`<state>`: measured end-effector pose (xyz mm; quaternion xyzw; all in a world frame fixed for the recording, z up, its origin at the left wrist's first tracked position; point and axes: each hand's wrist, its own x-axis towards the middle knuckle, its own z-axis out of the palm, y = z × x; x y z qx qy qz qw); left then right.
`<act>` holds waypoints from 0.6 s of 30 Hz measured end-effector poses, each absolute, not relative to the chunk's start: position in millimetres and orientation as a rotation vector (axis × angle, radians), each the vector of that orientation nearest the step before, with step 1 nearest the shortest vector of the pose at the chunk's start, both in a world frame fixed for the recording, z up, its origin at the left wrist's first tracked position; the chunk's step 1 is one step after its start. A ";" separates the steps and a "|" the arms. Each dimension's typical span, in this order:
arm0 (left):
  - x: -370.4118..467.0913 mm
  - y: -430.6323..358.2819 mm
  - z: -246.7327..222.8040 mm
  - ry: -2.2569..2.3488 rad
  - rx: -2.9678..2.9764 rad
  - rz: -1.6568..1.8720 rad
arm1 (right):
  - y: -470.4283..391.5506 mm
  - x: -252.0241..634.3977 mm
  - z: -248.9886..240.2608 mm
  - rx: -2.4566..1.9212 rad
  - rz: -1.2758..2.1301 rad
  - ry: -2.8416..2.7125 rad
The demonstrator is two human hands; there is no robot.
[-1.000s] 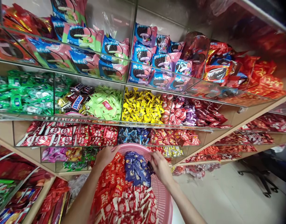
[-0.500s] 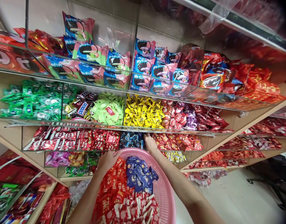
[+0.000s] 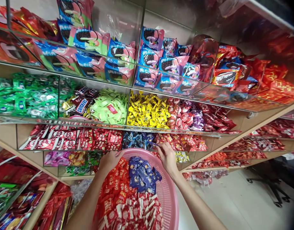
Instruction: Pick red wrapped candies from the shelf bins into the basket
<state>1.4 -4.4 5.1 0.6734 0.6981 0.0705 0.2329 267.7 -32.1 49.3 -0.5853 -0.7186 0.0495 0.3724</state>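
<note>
A pink plastic basket (image 3: pixel 173 204) holds red packets (image 3: pixel 114 182), dark blue packets (image 3: pixel 143 174) and red-and-white wrapped candies (image 3: pixel 134 210) in separate heaps. My left hand (image 3: pixel 110 161) is closed on the basket's far left rim. Just beyond the far right rim is my right hand (image 3: pixel 166 156), its fingers pinched together near the blue candies (image 3: pixel 138 140) on the shelf; a small dark blue piece seems to show at the fingertips, too small to make out.
Glass-fronted shelves (image 3: pixel 108 126) rise ahead, with yellow candies (image 3: pixel 148 111), green candies (image 3: pixel 27 95) and cookie packs (image 3: pixel 149 57). A wheeled chair base (image 3: pixel 269 188) stands on the floor at right. Lower shelves with red packets extend right.
My right hand has drawn back from the blue candy compartment toward the basket's right rim. My left hand stays on the rim. The view has shifted slightly.
</note>
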 end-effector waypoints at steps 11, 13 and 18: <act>1.9 -3.2 5.3 1.925 1.847 0.178 | -86.7 282.4 8.3 -1.667 0.406 -1.992; 2.1 -3.5 5.6 1.924 1.855 0.184 | -85.7 283.6 5.4 -1.661 0.410 -1.996; 3.4 -4.4 8.7 1.921 1.857 0.180 | -77.0 277.3 1.3 -1.615 0.415 -2.013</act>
